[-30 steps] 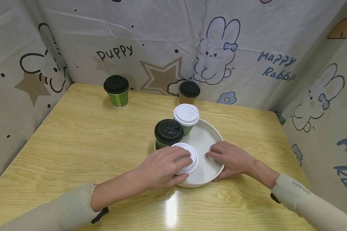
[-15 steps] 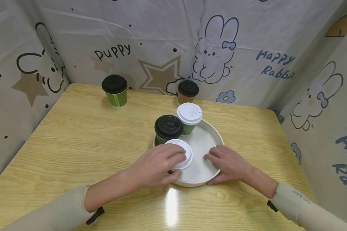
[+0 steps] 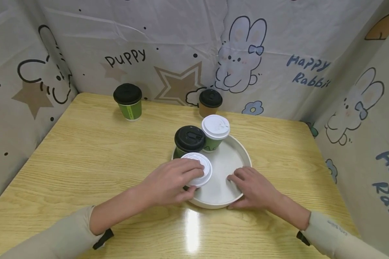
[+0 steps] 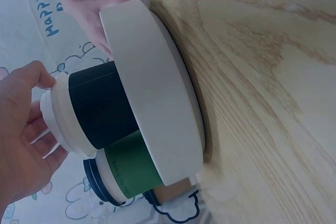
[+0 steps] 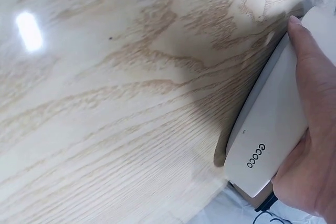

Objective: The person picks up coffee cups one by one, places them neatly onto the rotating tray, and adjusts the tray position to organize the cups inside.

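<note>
A round white tray (image 3: 243, 155) sits mid-table with three lidded cups in it. My left hand (image 3: 181, 178) grips the nearest one, a dark cup with a white lid (image 3: 199, 166), fingers over the lid and thumb at its side. Behind it stand a green cup with a black lid (image 3: 189, 138) and a green cup with a white lid (image 3: 215, 127). My right hand (image 3: 243, 190) holds the tray's near right rim, fingers inside and thumb outside. The left wrist view shows the tray wall (image 4: 157, 108), the dark cup (image 4: 100, 111) and my left hand (image 4: 21, 145). In the right wrist view my thumb (image 5: 312, 93) presses the tray (image 5: 268, 129).
A green cup with a black lid (image 3: 128, 101) stands at the back left of the wooden table (image 3: 84, 162). A brown cup with a black lid (image 3: 210, 103) stands at the back, just beyond the tray. Printed cloth walls close in the table's left, back and right.
The tray has turned slightly clockwise: the held cup and my left hand shifted left, the rear cups shifted right, and my right hand came nearer along the rim.
</note>
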The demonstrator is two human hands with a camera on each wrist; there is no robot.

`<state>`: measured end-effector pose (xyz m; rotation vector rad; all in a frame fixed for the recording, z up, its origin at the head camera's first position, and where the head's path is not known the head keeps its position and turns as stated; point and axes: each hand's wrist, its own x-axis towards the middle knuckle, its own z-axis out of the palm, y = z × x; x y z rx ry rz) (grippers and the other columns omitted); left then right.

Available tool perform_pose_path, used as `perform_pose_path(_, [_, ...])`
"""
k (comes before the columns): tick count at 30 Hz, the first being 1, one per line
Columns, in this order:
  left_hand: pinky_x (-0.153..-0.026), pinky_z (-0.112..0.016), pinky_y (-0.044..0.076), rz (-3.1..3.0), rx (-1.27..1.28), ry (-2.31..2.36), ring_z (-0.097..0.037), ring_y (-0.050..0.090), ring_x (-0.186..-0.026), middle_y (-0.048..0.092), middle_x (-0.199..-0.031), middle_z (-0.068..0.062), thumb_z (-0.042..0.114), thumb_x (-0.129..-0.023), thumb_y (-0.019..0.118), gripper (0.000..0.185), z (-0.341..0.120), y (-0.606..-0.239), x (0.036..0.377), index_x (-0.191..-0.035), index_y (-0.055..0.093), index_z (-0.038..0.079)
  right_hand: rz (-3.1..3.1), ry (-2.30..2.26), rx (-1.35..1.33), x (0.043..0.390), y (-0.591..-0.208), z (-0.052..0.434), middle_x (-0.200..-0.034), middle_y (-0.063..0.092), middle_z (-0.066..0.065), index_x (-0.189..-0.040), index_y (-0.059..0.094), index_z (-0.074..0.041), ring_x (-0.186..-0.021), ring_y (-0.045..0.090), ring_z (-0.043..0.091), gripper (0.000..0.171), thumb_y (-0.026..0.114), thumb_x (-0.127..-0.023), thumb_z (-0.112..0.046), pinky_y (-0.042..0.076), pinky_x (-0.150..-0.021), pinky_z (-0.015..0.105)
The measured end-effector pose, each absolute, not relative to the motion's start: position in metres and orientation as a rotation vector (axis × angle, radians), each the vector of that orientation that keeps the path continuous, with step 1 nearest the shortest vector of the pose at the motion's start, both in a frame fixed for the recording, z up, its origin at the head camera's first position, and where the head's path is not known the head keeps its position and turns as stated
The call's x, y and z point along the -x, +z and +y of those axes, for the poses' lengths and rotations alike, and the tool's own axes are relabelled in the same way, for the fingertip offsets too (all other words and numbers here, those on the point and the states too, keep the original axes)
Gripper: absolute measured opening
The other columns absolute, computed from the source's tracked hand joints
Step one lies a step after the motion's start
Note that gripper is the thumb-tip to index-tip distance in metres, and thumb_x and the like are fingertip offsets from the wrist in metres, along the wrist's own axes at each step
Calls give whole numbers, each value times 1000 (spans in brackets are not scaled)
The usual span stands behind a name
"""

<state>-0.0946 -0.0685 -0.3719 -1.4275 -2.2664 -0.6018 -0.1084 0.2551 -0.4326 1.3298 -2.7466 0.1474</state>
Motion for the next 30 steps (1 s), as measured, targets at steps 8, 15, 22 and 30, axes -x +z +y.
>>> perform_pose_path(8, [-103, -37, 47, -2323, 1435, -621, -25, 60, -117, 65, -124, -9, 18, -80, 75, 38, -73, -368, 97, -116, 68, 6, -2760, 133, -1274, 103, -433, 249, -106, 57, 7, -117, 64, -8, -100, 54, 27, 81, 75, -69, -73, 45, -99, 43])
perform_pose_path(15, [-102, -38, 48, -2329, 1470, -657, -25, 60, -117, 65, -125, -10, 15, -80, 75, 38, -77, -367, 103, -115, 68, 6, -2788, 110, -1204, 93, -433, 242, -102, 56, 6, -116, 64, -6, -96, 54, 27, 83, 76, -68, -73, 44, -99, 43])
perform_pose_path(22, [-101, -36, 49, -2330, 1517, -682, -24, 58, -120, 65, -123, -10, 12, -77, 75, 39, -84, -366, 113, -115, 69, 5, -2825, 109, -1106, 82, -432, 233, -101, 57, 9, -114, 63, -4, -95, 55, 28, 82, 78, -67, -70, 44, -98, 45])
perform_pose_path(30, [-100, -37, 50, -2370, 1568, -664, -25, 59, -120, 64, -126, -10, 12, -78, 73, 40, -90, -363, 122, -117, 70, 6, -2838, 160, -1008, 72, -433, 222, -96, 55, 9, -109, 62, -5, -90, 54, 28, 79, 80, -66, -69, 45, -93, 44])
